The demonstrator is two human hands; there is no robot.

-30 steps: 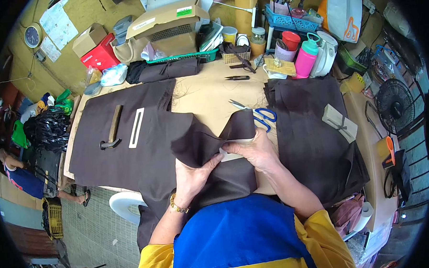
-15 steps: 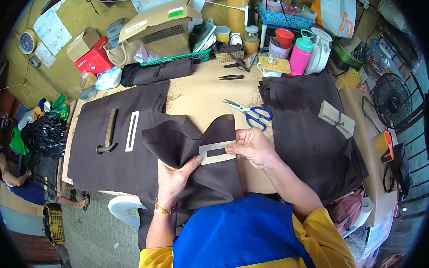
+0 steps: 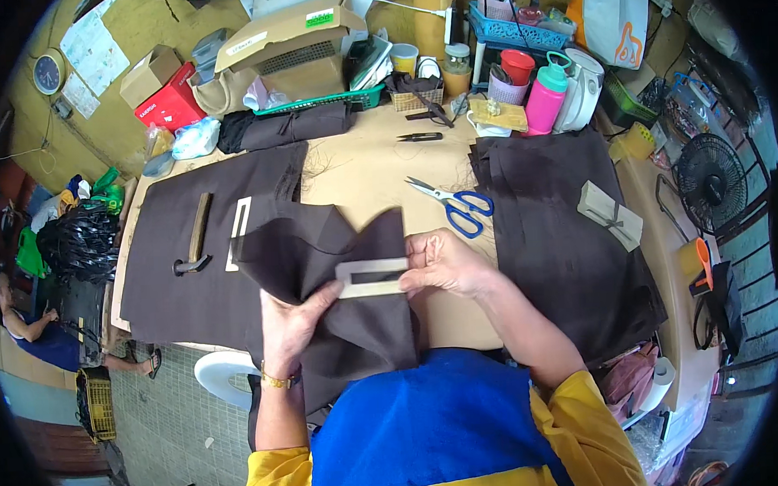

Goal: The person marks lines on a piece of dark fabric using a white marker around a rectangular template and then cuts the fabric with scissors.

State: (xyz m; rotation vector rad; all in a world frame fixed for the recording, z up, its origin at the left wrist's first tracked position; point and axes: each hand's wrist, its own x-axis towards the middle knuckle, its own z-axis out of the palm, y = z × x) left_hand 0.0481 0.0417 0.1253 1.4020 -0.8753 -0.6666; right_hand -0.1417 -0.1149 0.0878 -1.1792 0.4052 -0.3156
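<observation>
Between my hands is a folded piece of dark brown fabric (image 3: 349, 332) with a pale rectangular frame (image 3: 372, 290) lying on it; dark fabric shows through the frame's slot. My left hand (image 3: 293, 321) grips the fabric, its thumb pressing the frame's left end and its fingers hidden beneath. My right hand (image 3: 446, 265) pinches the right end of frame and fabric between thumb and fingers. A second pale slotted frame (image 3: 233, 250) lies on the dark fabric stack (image 3: 160, 270) to the left, partly covered by the held fabric. Beside it rests a hammer (image 3: 199, 234) with a wooden handle.
Blue-handled scissors (image 3: 466, 212) and small thread snips (image 3: 420, 137) lie on the tan table (image 3: 359, 162). Another dark fabric stack (image 3: 563, 261) is at right, bearing a tied pale bundle (image 3: 609, 216). Boxes, baskets and a pink bottle (image 3: 545, 101) line the back. Another person (image 3: 41, 332) is at far left.
Both hands have shifted a little to the left, carrying the fabric and frame with them. The held fabric now overlaps part of the second frame.
</observation>
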